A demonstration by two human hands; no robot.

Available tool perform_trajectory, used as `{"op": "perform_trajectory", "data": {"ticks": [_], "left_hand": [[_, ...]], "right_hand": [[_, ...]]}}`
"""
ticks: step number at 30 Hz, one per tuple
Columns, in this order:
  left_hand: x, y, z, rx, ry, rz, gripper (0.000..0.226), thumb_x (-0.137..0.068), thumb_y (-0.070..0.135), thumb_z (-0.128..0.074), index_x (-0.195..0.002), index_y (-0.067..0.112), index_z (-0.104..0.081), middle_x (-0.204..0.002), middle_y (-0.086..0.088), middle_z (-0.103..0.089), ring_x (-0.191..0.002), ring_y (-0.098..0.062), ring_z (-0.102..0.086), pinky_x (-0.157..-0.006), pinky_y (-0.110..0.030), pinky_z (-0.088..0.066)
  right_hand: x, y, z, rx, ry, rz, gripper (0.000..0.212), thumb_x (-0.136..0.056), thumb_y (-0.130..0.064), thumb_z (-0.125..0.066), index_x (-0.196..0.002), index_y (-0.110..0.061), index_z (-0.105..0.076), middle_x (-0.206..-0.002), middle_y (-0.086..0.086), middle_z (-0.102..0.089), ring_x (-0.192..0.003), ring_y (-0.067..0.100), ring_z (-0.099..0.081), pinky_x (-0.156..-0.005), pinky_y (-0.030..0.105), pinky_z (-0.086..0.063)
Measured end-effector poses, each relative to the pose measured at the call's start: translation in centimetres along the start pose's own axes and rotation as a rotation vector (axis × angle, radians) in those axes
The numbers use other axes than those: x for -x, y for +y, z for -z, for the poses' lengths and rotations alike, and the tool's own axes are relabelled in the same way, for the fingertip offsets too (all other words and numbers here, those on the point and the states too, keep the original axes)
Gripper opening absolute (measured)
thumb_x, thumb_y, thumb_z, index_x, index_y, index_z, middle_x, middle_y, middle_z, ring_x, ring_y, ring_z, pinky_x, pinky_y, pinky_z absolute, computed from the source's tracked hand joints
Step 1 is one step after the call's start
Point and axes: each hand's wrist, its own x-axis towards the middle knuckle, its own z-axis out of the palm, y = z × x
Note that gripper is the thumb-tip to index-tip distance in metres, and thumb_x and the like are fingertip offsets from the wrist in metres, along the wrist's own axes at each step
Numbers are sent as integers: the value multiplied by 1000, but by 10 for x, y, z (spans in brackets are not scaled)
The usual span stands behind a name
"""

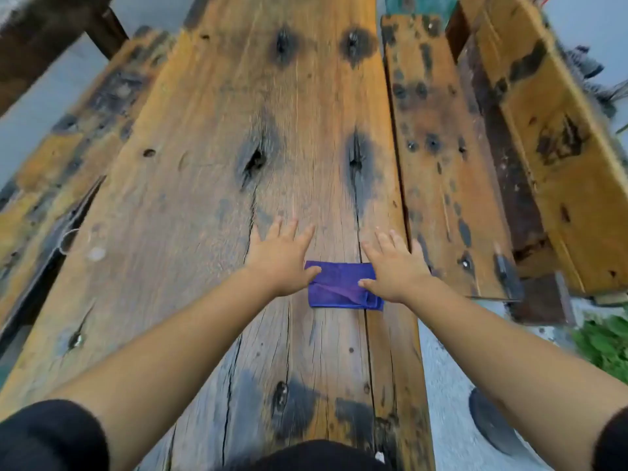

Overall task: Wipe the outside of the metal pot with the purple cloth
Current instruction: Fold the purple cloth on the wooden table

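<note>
A folded purple cloth (341,285) lies flat on a wide weathered wooden plank (210,205). My left hand (282,256) hovers at the cloth's left edge, fingers spread, its thumb over the cloth's upper left corner. My right hand (394,266) is at the cloth's right edge, fingers apart, its thumb over the cloth's right side. Neither hand grips anything. No metal pot is in view.
More rough planks (441,147) lie to the right, and a tilted board (557,158) lies beyond them. A dark gap with a metal ring (68,241) runs along the left. Grey ground (452,385), green leaves (608,345) and a dark round object (492,426) sit at lower right.
</note>
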Motion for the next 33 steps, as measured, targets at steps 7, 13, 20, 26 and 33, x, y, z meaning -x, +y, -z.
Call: {"op": "perform_trajectory", "data": {"ticks": [7, 13, 20, 26, 33], "left_hand": [[-42, -4, -57, -69, -148, -61, 38, -95, 38, -51, -127, 18, -50, -123, -7, -60, -112, -32, -59, -83, -40, -46], [-66, 4, -104, -14, -182, -133, 32, -93, 31, -56, -120, 15, -50, -120, -9, -55, -108, -33, -58, -74, -39, -44], [-83, 6, -124, -54, -124, -168, 23, -93, 17, -53, -115, 15, -49, -116, -8, -54, -106, -32, -56, -71, -39, -38], [-88, -2, -119, -79, -41, -208, 24, -93, 19, -47, -113, 15, -60, -115, -5, -61, -111, -29, -55, -83, -37, -39], [-58, 3, -111, 2, 178, -403, 19, -79, 22, -62, -94, 9, -64, -98, -10, -66, -92, -34, -62, -75, -41, -44]], "right_hand": [[-38, 6, -43, -49, -79, 90, 38, -91, -47, -54, -113, -16, -56, -115, 8, -56, -104, 28, -55, -74, 38, -50], [-49, -6, -78, 36, -111, 221, 55, -83, -62, -56, -118, -21, -50, -117, 4, -51, -110, 26, -48, -79, 39, -42], [-57, 3, -95, -12, -19, 290, 29, -94, -36, -51, -118, -20, -53, -117, 5, -53, -107, 26, -48, -73, 35, -38], [-64, 18, -92, -56, -9, 308, 14, -95, -25, -47, -97, -19, -59, -92, 3, -62, -91, 26, -57, -66, 34, -43], [-57, 44, -75, -49, 125, 325, 10, -92, -19, -53, -82, -20, -54, -70, 1, -55, -69, 28, -58, -52, 29, -32]]}}
